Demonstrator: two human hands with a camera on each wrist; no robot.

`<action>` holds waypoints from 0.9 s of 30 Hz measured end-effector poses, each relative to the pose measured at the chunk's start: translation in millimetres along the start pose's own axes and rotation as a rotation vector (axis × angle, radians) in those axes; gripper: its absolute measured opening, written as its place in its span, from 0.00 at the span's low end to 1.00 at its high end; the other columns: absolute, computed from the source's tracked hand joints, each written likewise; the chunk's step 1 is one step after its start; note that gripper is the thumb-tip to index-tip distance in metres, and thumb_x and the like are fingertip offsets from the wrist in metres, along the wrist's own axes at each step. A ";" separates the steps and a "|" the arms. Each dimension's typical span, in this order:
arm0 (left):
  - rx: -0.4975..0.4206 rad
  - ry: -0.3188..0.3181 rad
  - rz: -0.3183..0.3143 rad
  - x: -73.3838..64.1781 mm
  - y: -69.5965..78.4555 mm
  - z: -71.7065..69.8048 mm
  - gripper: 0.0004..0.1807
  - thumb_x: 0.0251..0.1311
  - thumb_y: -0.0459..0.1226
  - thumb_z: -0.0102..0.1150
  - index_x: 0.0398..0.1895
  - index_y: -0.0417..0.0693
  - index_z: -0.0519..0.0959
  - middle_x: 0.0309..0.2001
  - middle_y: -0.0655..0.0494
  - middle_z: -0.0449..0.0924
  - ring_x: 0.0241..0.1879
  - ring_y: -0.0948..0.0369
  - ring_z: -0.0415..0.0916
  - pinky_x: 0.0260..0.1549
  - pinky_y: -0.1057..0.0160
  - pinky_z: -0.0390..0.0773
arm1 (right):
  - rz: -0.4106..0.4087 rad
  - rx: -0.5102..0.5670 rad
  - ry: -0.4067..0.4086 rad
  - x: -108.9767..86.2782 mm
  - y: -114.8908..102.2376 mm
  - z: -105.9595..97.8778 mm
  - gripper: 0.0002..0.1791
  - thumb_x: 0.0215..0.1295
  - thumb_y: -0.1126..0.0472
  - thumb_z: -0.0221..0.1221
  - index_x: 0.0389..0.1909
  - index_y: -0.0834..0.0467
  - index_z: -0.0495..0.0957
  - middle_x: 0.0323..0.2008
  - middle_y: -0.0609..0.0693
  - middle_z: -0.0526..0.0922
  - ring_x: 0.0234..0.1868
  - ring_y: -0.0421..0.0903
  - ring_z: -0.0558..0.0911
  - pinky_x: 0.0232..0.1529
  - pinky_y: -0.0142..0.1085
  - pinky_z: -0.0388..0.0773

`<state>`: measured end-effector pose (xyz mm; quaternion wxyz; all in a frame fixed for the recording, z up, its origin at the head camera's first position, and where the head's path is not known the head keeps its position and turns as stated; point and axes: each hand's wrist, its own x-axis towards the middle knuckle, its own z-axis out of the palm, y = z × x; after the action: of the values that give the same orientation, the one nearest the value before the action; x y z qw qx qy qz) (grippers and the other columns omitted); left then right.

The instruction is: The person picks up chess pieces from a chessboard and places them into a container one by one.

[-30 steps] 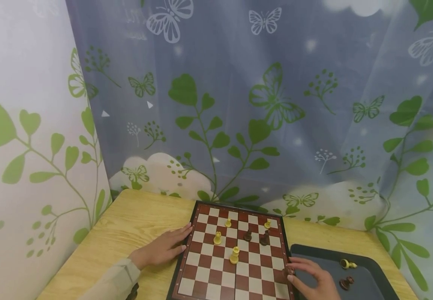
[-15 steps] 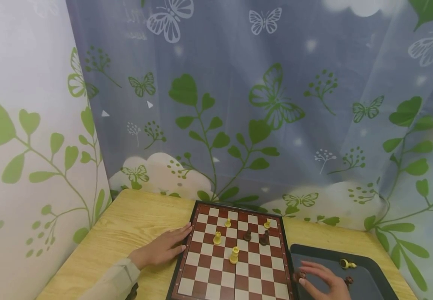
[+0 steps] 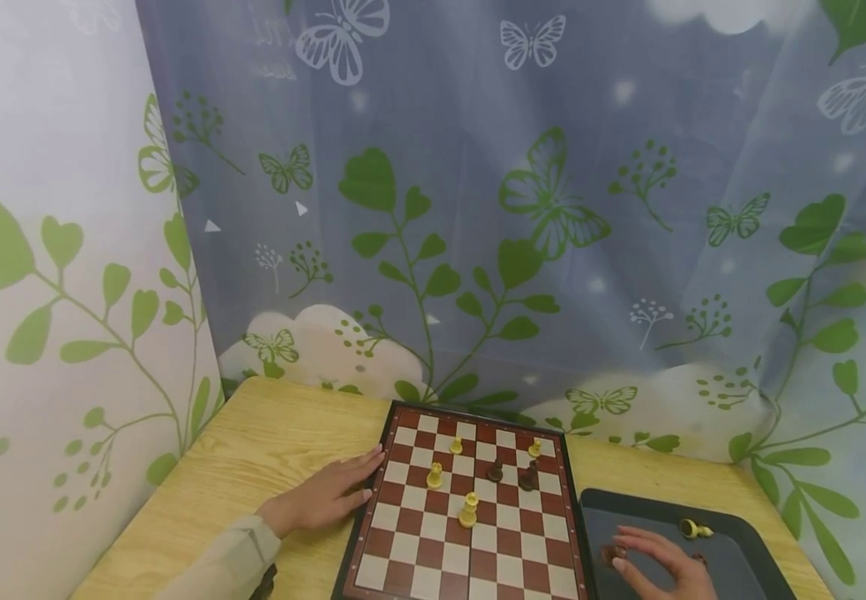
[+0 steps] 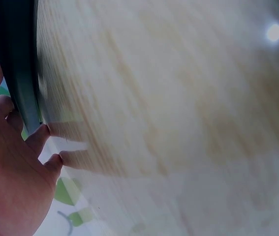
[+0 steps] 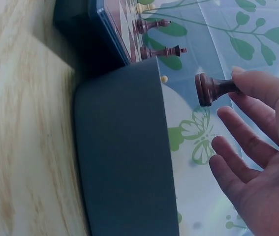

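My right hand (image 3: 665,571) pinches a dark brown chess piece (image 5: 212,90) by its upper part, between thumb and index finger. The piece is tilted, its wide base showing in the right wrist view; its top is hidden by the fingers. In the head view this hand is over the dark grey tray (image 3: 758,550), right of the chessboard (image 3: 417,550). At the board's left edge rests my left hand (image 3: 323,496), fingers extended against the side. On the board stand a yellow rook (image 3: 468,510), several other yellow pieces and two dark ones, one of them a dark king (image 5: 164,51).
A yellow chess piece (image 3: 695,527) lies on its side in the tray. Another dark piece (image 3: 698,558) there is mostly hidden behind my right hand. Board and tray stand side by side on the wooden table (image 3: 282,425), with a printed curtain (image 3: 440,208) behind.
My right hand has carried the dark piece from the board's right edge rightward over the tray, covering most of the dark piece lying there. The left hand has stayed in place.
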<state>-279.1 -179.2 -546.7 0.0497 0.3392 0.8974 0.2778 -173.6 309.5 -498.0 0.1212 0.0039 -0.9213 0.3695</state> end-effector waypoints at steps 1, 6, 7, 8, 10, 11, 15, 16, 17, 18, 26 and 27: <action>0.002 0.001 -0.001 0.0 -0.4 0.1 0.33 0.81 0.46 0.41 0.80 0.37 0.53 0.80 0.40 0.50 0.75 0.35 0.55 0.69 0.28 0.54 | -0.005 -0.006 0.011 0.3 0.5 -0.4 0.16 0.64 0.50 0.70 0.49 0.52 0.88 0.53 0.54 0.86 0.48 0.34 0.84 0.47 0.46 0.85; 0.013 0.017 0.016 -0.3 -2.2 1.2 0.33 0.81 0.46 0.40 0.80 0.36 0.54 0.79 0.38 0.51 0.74 0.34 0.56 0.68 0.27 0.55 | -0.016 -0.027 0.047 2.8 3.8 -2.2 0.15 0.62 0.52 0.71 0.48 0.52 0.88 0.52 0.54 0.87 0.44 0.21 0.78 0.46 0.46 0.85; 0.012 0.021 0.019 -0.4 -2.3 1.1 0.33 0.81 0.46 0.41 0.80 0.36 0.54 0.79 0.38 0.51 0.74 0.33 0.57 0.67 0.27 0.55 | -0.009 -0.030 0.047 3.0 4.6 -2.6 0.15 0.62 0.52 0.71 0.48 0.52 0.88 0.52 0.54 0.87 0.44 0.21 0.77 0.46 0.47 0.85; 0.011 0.025 0.024 -0.3 -2.3 1.1 0.33 0.80 0.46 0.41 0.80 0.36 0.54 0.79 0.38 0.51 0.74 0.33 0.57 0.67 0.27 0.56 | -0.004 -0.026 0.044 3.3 5.4 -3.1 0.16 0.62 0.52 0.71 0.48 0.53 0.88 0.52 0.55 0.87 0.44 0.21 0.78 0.47 0.48 0.85; 0.016 0.031 0.031 -0.1 -2.4 1.3 0.33 0.80 0.45 0.42 0.79 0.36 0.54 0.79 0.38 0.52 0.73 0.33 0.58 0.67 0.27 0.57 | 0.011 -0.027 0.039 4.0 6.7 -4.0 0.16 0.62 0.51 0.71 0.48 0.54 0.88 0.53 0.56 0.87 0.44 0.22 0.79 0.48 0.50 0.85; 0.020 0.033 0.035 0.0 -2.4 1.3 0.33 0.80 0.45 0.42 0.79 0.36 0.55 0.79 0.38 0.52 0.73 0.33 0.58 0.66 0.27 0.57 | 0.015 -0.031 0.034 4.3 7.2 -4.5 0.17 0.62 0.51 0.72 0.48 0.54 0.88 0.53 0.57 0.87 0.44 0.23 0.79 0.48 0.50 0.85; 0.017 0.026 0.029 -0.2 -2.1 0.4 0.33 0.80 0.45 0.42 0.79 0.36 0.54 0.79 0.38 0.52 0.73 0.34 0.58 0.67 0.27 0.57 | -0.011 -0.061 0.036 8.1 7.5 -5.6 0.15 0.61 0.52 0.72 0.47 0.53 0.89 0.52 0.55 0.87 0.44 0.24 0.79 0.46 0.49 0.85; 0.016 0.023 0.025 -0.2 -2.2 0.0 0.33 0.80 0.45 0.42 0.79 0.36 0.54 0.79 0.38 0.51 0.74 0.34 0.57 0.67 0.28 0.57 | -0.019 -0.068 0.039 9.2 7.2 -5.8 0.15 0.61 0.52 0.72 0.46 0.54 0.89 0.51 0.55 0.88 0.44 0.23 0.78 0.46 0.49 0.85; 0.010 0.020 0.022 -0.2 -2.0 -0.4 0.33 0.80 0.45 0.42 0.80 0.36 0.54 0.79 0.38 0.51 0.74 0.34 0.57 0.68 0.28 0.56 | -0.023 -0.074 0.042 10.2 7.0 -5.9 0.15 0.61 0.52 0.72 0.46 0.54 0.89 0.51 0.54 0.88 0.44 0.21 0.77 0.46 0.49 0.85; 0.006 0.019 0.022 -0.3 -1.6 -1.0 0.33 0.80 0.46 0.41 0.79 0.36 0.54 0.79 0.38 0.51 0.74 0.34 0.57 0.68 0.28 0.56 | -0.028 -0.080 0.047 11.0 6.6 -6.0 0.14 0.61 0.52 0.72 0.46 0.54 0.89 0.50 0.53 0.88 0.44 0.19 0.75 0.46 0.49 0.85; 0.019 0.030 0.041 -0.4 -1.6 0.1 0.33 0.80 0.45 0.42 0.79 0.35 0.55 0.79 0.37 0.52 0.73 0.34 0.58 0.67 0.27 0.57 | -0.004 -0.116 0.016 14.8 7.7 -5.0 0.15 0.60 0.52 0.73 0.46 0.54 0.89 0.52 0.57 0.87 0.49 0.46 0.86 0.49 0.56 0.83; 0.021 0.032 0.044 -0.5 -1.9 0.5 0.33 0.80 0.45 0.42 0.79 0.35 0.55 0.79 0.37 0.52 0.73 0.34 0.58 0.66 0.27 0.58 | 0.008 -0.124 -0.002 15.3 8.7 -5.6 0.16 0.61 0.51 0.72 0.46 0.55 0.89 0.53 0.58 0.86 0.52 0.53 0.85 0.50 0.57 0.82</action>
<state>-279.7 -180.5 -548.2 0.0256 0.3547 0.8933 0.2748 -188.1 320.9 -496.6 0.1186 -0.0071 -0.9426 0.3120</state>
